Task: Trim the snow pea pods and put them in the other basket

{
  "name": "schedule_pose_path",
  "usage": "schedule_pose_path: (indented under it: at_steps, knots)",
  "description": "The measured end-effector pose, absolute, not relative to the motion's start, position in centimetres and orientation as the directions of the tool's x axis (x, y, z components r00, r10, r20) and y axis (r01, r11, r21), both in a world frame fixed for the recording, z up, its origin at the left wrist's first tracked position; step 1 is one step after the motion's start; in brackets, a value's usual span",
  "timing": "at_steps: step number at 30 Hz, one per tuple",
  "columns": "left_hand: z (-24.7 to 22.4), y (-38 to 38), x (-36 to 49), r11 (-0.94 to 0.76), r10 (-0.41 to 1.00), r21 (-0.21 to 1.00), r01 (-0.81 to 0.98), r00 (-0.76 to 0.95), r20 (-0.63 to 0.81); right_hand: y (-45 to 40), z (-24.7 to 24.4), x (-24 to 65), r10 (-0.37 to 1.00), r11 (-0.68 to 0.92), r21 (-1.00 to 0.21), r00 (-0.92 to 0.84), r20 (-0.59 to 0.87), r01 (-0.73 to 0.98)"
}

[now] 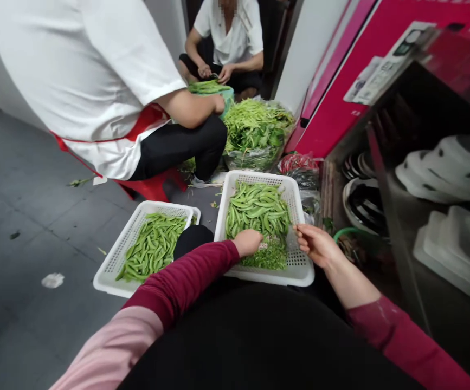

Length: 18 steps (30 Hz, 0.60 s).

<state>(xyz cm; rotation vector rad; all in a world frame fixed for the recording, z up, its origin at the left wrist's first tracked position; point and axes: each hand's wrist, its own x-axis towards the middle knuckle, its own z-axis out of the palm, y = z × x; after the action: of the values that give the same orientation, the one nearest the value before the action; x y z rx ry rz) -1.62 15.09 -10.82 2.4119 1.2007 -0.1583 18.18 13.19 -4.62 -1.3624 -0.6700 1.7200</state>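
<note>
Lying just beyond left hand (249,243) | green pods (259,208) | inside white basket (300,276)

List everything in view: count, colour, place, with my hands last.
baskets: at least two, white, ahead
pods: many, green, inside baskets
trimmings: one pile, green, right basket
leafy greens: one heap, green, beyond
bagged stuff: some, red, beside greens
people: two, white shirts, ahead
stool: one, red, under nearer person
tub: one, turquoise, between people
dishes: several, white, right shelf
cabinet: one, magenta, right
container: one, green-rimmed, right
scrap: one, pale, left floor
left hand: one, bare, over right basket
right hand: one, bare, at its rim
</note>
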Motion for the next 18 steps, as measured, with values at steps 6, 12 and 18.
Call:
schedule_pose_path:
  at_steps: [6,12,18]
  knots:
    - [-12.0,14.3,1.9,-0.56,0.745,0.152,0.814,0.576,-0.337,9.6,-6.1,18.2,0.883,-0.457,-0.882,-0.178,-0.434,-0.117]
    - [-12.0,14.0,0.9,-0.587,0.74,0.084,0.805,0.576,-0.348,9.9,-7.1,17.9,0.91,-0.379,-0.923,-0.155,-0.385,0.069]
    - [-10.4,14.5,0.1,-0.489,0.81,0.216,0.845,0.532,-0.246,10.3,-8.8,17.5,0.958,-0.218,-0.929,-0.118,-0.263,0.297]
